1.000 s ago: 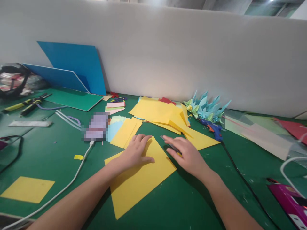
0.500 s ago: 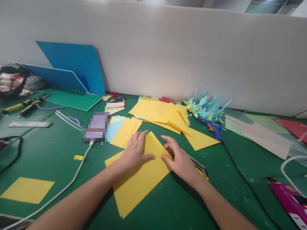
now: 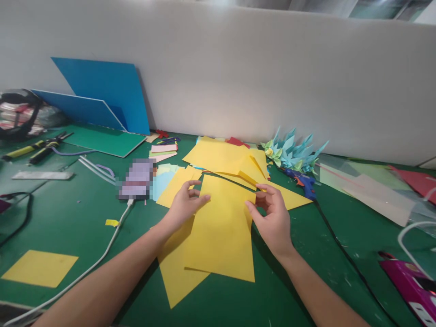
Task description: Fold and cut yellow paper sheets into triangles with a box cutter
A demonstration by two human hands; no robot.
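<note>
Upper yellow sheet (image 3: 221, 227) — edges pinched by left hand (image 3: 185, 202) and right hand (image 3: 272, 218). Lower yellow sheet (image 3: 174, 270) — partly beneath, on green table (image 3: 272, 302).

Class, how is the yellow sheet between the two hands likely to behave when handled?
The yellow sheet is probably light: the left hand and right hand seem to hold only its edges. It is likely floppy: it looks thin and slightly bowed. Pushed, it might slide over the lower sheet, since both look smooth.

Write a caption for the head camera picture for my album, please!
Left hand and right hand hold a yellow sheet over a lower sheet on a green table.
</note>
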